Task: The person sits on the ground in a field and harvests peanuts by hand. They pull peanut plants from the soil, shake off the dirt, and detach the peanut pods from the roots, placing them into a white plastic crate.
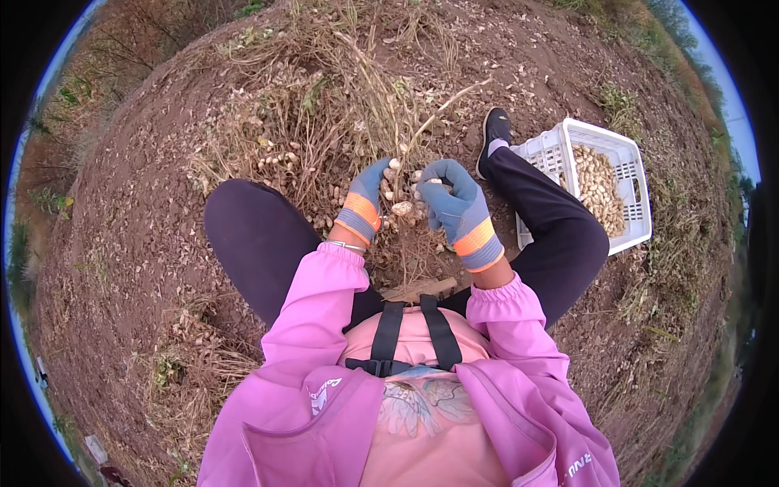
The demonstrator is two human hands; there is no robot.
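Between my knees, my left hand, in a blue-grey glove with an orange cuff band, holds a dried peanut plant by its stem and roots. A cluster of peanut pods hangs from the plant between both hands. My right hand, gloved the same way, curls its fingers around pods at the right of the cluster; a pale pod shows at its fingertips. The plant's dry stalk slants up and to the right beyond my hands.
A white plastic crate partly filled with peanuts stands right of my bent leg. A heap of dried peanut plants lies ahead, more plants at left behind my knee. A wooden piece sits before my waist.
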